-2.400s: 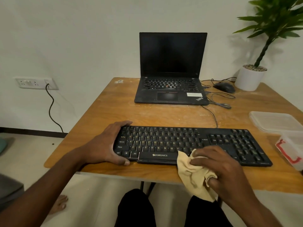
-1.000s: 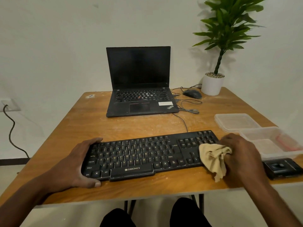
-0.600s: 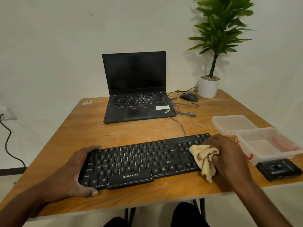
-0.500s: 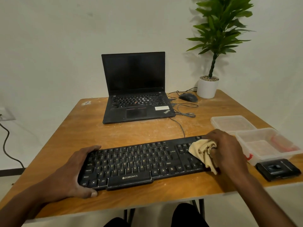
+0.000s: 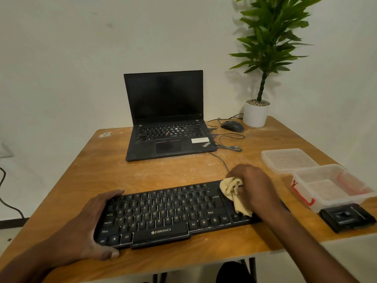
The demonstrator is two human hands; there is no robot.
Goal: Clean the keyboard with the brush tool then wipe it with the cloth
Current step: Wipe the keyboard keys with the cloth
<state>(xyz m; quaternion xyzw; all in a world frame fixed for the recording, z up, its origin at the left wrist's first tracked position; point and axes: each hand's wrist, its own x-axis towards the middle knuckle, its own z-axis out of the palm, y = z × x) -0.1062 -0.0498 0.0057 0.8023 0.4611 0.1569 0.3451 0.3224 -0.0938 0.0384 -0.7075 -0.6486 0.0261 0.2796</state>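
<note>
A black keyboard point(image 5: 163, 213) lies along the near edge of the wooden table point(image 5: 163, 172). My left hand point(image 5: 89, 227) grips its left end, thumb at the front edge and fingers over the back. My right hand point(image 5: 253, 186) holds a bunched cream cloth point(image 5: 234, 190) and presses it onto the right part of the keyboard, near its back edge. That hand and its forearm hide the keyboard's right end. No brush tool can be made out.
An open black laptop point(image 5: 167, 123) stands at the back centre, with a mouse point(image 5: 232, 126), cables and a potted plant point(image 5: 256, 113) to its right. A clear lid point(image 5: 287, 160), a clear container point(image 5: 330, 186) and a small black object point(image 5: 346, 219) lie at the right edge.
My right hand has carried the cloth from the keyboard's front middle to its right end, then up toward the back edge. My left hand kept its grip; the view shifted left.
</note>
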